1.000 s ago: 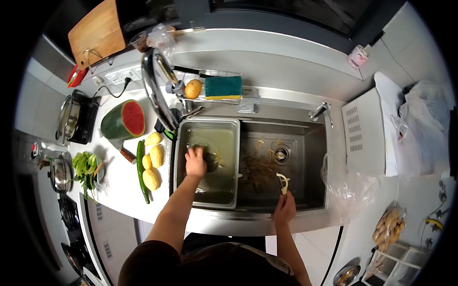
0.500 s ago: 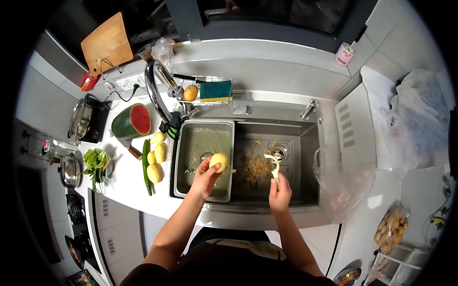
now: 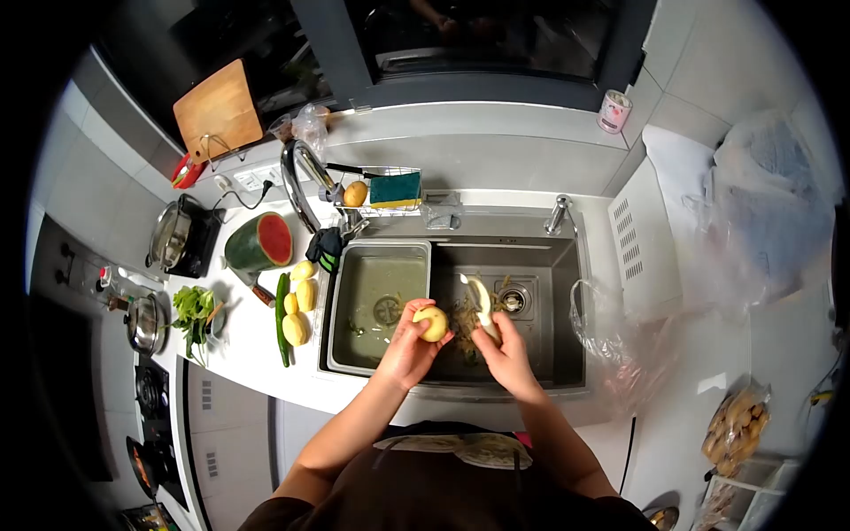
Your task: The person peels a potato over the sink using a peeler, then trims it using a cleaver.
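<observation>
My left hand (image 3: 409, 350) is closed around a peeled, pale yellow potato (image 3: 432, 324) above the divide between the two sink basins. Just to its right, my right hand (image 3: 506, 350) grips a white peeler (image 3: 482, 301) by the handle, its head pointing up and away from me. Peeler and potato are apart. Below them, brown potato peelings (image 3: 467, 347) lie in the right basin (image 3: 553, 341), partly hidden by my hands. A metal tub (image 3: 333, 310) holding cloudy water stands on the left side of the sink.
Left of the sink lie peeled potatoes (image 3: 295, 331), a cucumber (image 3: 282, 310), a cut watermelon (image 3: 252, 243) and leafy greens (image 3: 190, 311). The faucet (image 3: 297, 190) and a wire rack with a sponge (image 3: 395, 188) stand behind. Plastic bags (image 3: 620, 354) hang on the right.
My left hand has carried the potato right, out from over the tub. My right hand has come left with the peeler, closing the gap between them. The camera view has shifted slightly.
</observation>
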{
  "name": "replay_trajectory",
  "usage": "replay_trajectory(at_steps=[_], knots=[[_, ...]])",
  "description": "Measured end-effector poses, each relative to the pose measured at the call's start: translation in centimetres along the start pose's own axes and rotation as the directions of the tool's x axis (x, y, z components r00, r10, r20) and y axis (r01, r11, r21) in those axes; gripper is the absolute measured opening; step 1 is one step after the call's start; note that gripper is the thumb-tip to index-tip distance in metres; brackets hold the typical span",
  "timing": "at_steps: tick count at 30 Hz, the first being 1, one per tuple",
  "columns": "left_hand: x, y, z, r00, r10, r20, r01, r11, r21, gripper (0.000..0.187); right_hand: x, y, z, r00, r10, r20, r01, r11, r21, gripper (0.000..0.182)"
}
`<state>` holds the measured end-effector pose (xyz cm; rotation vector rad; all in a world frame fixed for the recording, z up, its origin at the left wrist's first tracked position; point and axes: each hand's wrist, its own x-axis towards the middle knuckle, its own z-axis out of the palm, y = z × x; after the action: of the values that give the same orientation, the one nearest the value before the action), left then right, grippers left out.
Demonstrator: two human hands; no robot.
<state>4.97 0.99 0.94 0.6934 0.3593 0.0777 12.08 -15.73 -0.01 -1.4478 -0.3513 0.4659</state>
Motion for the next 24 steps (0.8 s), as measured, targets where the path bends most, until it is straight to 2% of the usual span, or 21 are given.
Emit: replay_trajectory(at_steps=[1,3,6,8,9,11,15,16,17,19,20,21,23,24], knots=[[-0.1,-0.4,0.6,0.999,0.043,0.004,-0.043,0.999,0.01,0.038,0.2,0.1,1.0,0.998,-0.061,-0.006,0.061,0.992,0.107,0.017],[-0.5,-1.3,1.0,0.997,0.077,0.002,-0.077,0.997,-0.031,0.039,0.7,1.1,1.9,0.984,-0.172,0.05,0.173,0.985,-0.015,0.029],[-1.2,-1.1,1.7,1.0,-0.018,-0.004,0.017,0.995,-0.097,0.037,0.6,1.6,2.2,0.985,-0.171,-0.039,0.17,0.985,-0.019,0.027],[-2.1,-0.1,2.6,0.995,-0.096,0.006,0.096,0.994,-0.053,0.037,0.6,0.0,1.6,0.946,-0.323,-0.04,0.32,0.945,-0.062,0.027],[-2.2,0.3,2.5,0.995,-0.099,0.01,0.099,0.993,-0.058,0.037,0.9,-0.4,1.1,0.946,-0.321,-0.041,0.318,0.945,-0.069,0.027],[-2.6,0.9,2.1,0.981,-0.185,0.059,0.187,0.982,-0.022,0.036,1.3,-1.0,0.3,0.92,-0.387,0.067,0.392,0.914,-0.101,0.028],[-3.3,1.1,1.7,0.987,-0.144,0.075,0.152,0.981,-0.12,0.037,0.9,-2.9,0.8,0.88,-0.448,0.157,0.468,0.874,-0.131,0.026],[-3.5,1.2,1.6,0.986,-0.144,0.078,0.153,0.981,-0.117,0.037,0.6,-3.2,1.3,0.865,-0.489,0.114,0.502,0.847,-0.175,0.024],[-3.7,1.2,1.4,0.991,-0.116,0.062,0.124,0.983,-0.133,0.037,0.0,-3.5,1.5,0.863,-0.493,0.111,0.505,0.845,-0.176,0.024],[-3.9,1.2,1.0,0.995,-0.088,0.047,0.094,0.985,-0.148,0.036,-1.7,-3.9,2.0,0.899,-0.436,-0.035,0.407,0.864,-0.296,0.024],[-4.1,1.2,0.8,0.997,-0.06,0.051,0.066,0.988,-0.14,0.037,-2.5,-4.3,2.4,0.883,-0.463,-0.073,0.409,0.837,-0.363,0.024],[-4.3,1.1,0.6,0.998,-0.032,0.053,0.039,0.99,-0.133,0.038,-3.2,-4.1,2.5,0.867,-0.498,-0.029,0.429,0.775,-0.464,0.024],[-4.7,0.6,0.6,0.999,-0.01,0.041,0.016,0.99,-0.14,0.038,-4.3,-3.8,3.1,0.856,-0.516,-0.017,0.436,0.741,-0.511,0.025],[-5.0,0.4,0.7,0.999,0.014,0.033,-0.009,0.989,-0.146,0.038,-4.7,-3.5,3.2,0.879,-0.477,-0.023,0.402,0.765,-0.502,0.027]])
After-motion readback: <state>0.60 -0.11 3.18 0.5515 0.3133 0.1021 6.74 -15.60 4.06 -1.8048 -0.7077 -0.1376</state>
